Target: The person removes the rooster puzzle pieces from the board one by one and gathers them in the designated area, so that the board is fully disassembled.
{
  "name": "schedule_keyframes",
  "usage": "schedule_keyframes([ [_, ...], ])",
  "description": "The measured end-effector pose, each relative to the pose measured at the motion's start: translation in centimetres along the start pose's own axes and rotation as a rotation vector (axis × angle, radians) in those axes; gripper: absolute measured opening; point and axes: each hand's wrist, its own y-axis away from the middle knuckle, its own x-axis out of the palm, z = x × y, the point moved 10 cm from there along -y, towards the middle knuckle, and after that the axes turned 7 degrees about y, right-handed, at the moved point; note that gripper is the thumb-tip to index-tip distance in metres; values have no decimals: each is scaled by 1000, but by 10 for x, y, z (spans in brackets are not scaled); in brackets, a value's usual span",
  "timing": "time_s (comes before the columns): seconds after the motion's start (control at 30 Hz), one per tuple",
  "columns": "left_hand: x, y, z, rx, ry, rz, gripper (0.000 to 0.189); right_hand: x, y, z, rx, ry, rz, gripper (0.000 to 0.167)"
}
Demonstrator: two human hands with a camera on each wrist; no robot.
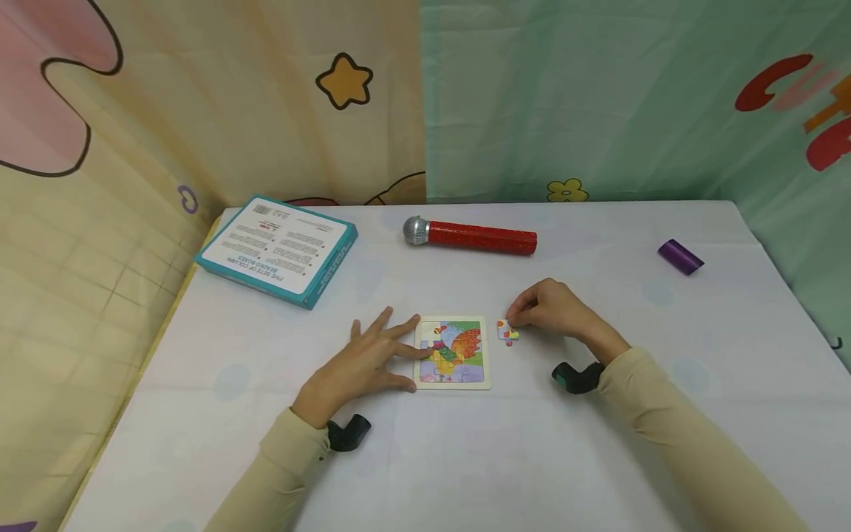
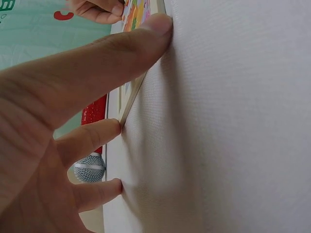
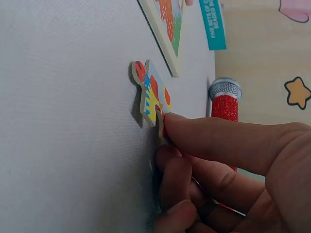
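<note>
A small square jigsaw puzzle (image 1: 467, 369) with a colourful bird picture lies in a pale frame on the table. Pale backing shows at its upper left corner. My left hand (image 1: 366, 362) spreads its fingers along the frame's left side, one fingertip reaching onto the picture. In the left wrist view, the thumb (image 2: 155, 31) touches the frame's edge. Right of the frame, my right hand (image 1: 552, 309) pinches a puzzle piece (image 3: 151, 92) by one end, between thumb and fingers. The piece, with red, yellow and blue patches, is tilted just above the cloth, apart from the frame.
Behind the puzzle lies a red toy microphone (image 1: 482, 237) with a silver head. A teal and white box (image 1: 275, 247) sits at the back left, and a purple cylinder (image 1: 680, 257) at the back right. Curtains (image 1: 572, 96) hang behind the white-covered table (image 1: 465, 458).
</note>
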Motion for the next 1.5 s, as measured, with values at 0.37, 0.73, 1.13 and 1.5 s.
schedule_keyframes([
  [0.37, -1, 1, 0, 1, 7, -6, 58, -3, 1, 6, 3, 90, -45, 10],
  [0.73, -1, -1, 0, -4, -5, 7, 58, 8, -4, 40, -204, -9, -80, 14],
  [1.13, 1, -2, -1, -4, -21, 24, 57, 56, -19, 91, -391, -2, 107, 25],
  [1.5, 0, -1, -1, -2, -21, 22, 57, 57, -21, 95, -372, 44, 81, 24],
])
